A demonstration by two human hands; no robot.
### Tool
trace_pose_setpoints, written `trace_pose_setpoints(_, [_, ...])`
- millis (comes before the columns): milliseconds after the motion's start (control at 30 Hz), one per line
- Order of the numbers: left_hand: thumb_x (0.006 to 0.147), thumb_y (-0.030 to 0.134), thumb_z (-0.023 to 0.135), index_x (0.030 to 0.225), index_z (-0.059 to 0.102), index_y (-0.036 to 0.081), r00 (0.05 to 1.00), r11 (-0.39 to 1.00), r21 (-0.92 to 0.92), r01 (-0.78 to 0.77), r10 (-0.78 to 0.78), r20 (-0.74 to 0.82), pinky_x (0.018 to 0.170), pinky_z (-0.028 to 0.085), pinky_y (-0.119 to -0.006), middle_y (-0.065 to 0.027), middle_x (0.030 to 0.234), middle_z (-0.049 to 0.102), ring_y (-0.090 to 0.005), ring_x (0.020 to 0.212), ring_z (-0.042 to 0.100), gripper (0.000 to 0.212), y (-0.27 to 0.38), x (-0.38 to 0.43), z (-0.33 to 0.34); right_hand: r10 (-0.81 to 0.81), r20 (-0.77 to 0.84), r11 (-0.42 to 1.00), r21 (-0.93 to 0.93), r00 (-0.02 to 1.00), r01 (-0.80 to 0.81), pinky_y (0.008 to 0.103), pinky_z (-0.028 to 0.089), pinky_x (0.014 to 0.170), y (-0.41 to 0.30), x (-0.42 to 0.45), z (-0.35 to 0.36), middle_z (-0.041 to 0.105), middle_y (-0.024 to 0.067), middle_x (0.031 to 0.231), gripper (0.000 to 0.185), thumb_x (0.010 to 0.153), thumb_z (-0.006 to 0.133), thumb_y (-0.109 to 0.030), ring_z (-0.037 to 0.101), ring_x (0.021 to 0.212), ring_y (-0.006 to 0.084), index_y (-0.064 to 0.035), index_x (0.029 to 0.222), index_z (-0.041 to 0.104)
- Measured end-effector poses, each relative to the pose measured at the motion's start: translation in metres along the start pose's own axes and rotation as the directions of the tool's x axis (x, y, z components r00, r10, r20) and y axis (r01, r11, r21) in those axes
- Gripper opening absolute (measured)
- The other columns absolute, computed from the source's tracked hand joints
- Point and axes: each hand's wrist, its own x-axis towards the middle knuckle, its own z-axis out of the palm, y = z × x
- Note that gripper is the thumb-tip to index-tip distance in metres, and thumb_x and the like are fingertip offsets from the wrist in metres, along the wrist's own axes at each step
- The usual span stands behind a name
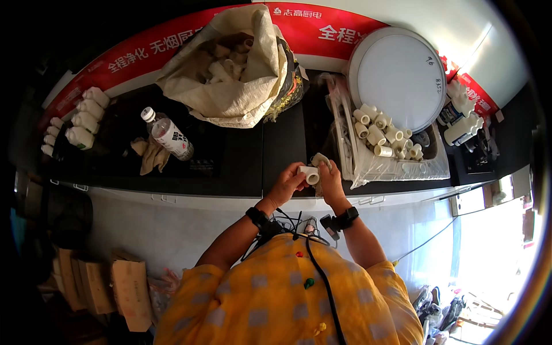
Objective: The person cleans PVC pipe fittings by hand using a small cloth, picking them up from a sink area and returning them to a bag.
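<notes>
My left hand grips a white plastic pipe fitting, its round opening facing me. Against the fitting's right side, my right hand holds a beige cloth; part of the cloth hangs below the fingers. Both hands are over the front edge of the dark countertop. To their right, several similar white fittings lie heaped in a plastic-wrapped sink. Beyond the hands on the left stands an open woven sack with more fittings inside.
A round white panel leans behind the heap. On the left, a plastic bottle tilts over a crumpled cloth. White jugs line the far left, and white bottles the right. Cardboard boxes sit on the floor.
</notes>
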Motion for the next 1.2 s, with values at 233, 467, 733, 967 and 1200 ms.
trace_pose_setpoints(233, [0.089, 0.03, 0.05, 0.119, 0.04, 0.004, 0.998, 0.978, -0.208, 0.033, -0.022, 0.053, 0.06, 0.043, -0.02, -0.0044, 0.091, 0.055, -0.0079, 0.071, 0.054, 0.041, 0.011, -0.002, 0.001, -0.33, -0.135, 0.921, -0.263, 0.934, 0.287, 0.0283, 0.043, 0.067, -0.014, -0.013, 0.011, 0.055, 0.0094, 0.081, 0.02, 0.087, 0.049, -0.018, 0.052, 0.074, 0.0165, -0.0014, 0.098, 0.049])
trace_pose_setpoints(467, [0.087, 0.023, 0.054, 0.118, 0.04, 0.005, 1.0, 1.0, 0.022, 0.021, -0.021, -0.006, 0.064, 0.046, -0.023, -0.0029, 0.095, 0.053, -0.0089, 0.08, 0.053, 0.039, 0.008, -0.001, 0.003, -0.53, 0.134, 0.715, -0.461, 0.837, 0.526, 0.0372, 0.046, 0.071, 0.0, -0.022, 0.007, 0.056, 0.0189, 0.09, 0.022, 0.083, 0.053, -0.015, 0.056, 0.083, 0.0354, -0.0015, 0.1, 0.049])
trace_pose_setpoints(733, [0.083, 0.017, 0.058, 0.116, 0.039, 0.004, 0.999, 1.0, -0.013, 0.022, -0.021, 0.041, 0.061, 0.044, -0.021, -0.004, 0.088, 0.054, -0.0076, 0.072, 0.051, 0.04, 0.007, 0.0, 0.002, -0.322, -0.002, 0.891, -0.337, 0.947, 0.303, 0.0343, 0.045, 0.065, -0.004, -0.002, -0.004, 0.057, 0.0174, 0.076, 0.019, 0.085, 0.051, -0.02, 0.057, 0.071, 0.0248, -0.0028, 0.094, 0.05])
trace_pose_setpoints(967, [0.079, 0.01, 0.061, 0.115, 0.037, 0.005, 0.998, 0.999, -0.032, -0.016, 0.018, 0.067, 0.059, 0.042, -0.021, -0.0052, 0.082, 0.054, -0.0089, 0.07, 0.051, 0.044, 0.009, -0.001, 0.003, -0.37, 0.313, 0.813, -0.346, 0.875, 0.468, 0.0337, 0.042, 0.081, -0.043, -0.015, -0.013, 0.055, 0.0176, 0.104, 0.042, 0.091, 0.041, -0.035, 0.054, 0.095, 0.026, 0.0005, 0.114, 0.048])
trace_pose_setpoints(1200, [0.076, 0.01, 0.063, 0.107, 0.044, 0.007, 0.988, 0.989, 0.102, -0.109, 0.096, 0.124, 0.057, 0.041, -0.02, 0.0007, 0.077, 0.049, -0.0075, 0.065, 0.047, 0.037, 0.009, 0.001, 0.005, -0.485, 0.375, 0.637, -0.468, 0.79, 0.613, 0.0393, 0.042, 0.079, -0.022, -0.016, 0.006, 0.052, 0.0206, 0.103, 0.028, 0.09, 0.043, -0.02, 0.052, 0.092, 0.0358, 0.0012, 0.107, 0.05])
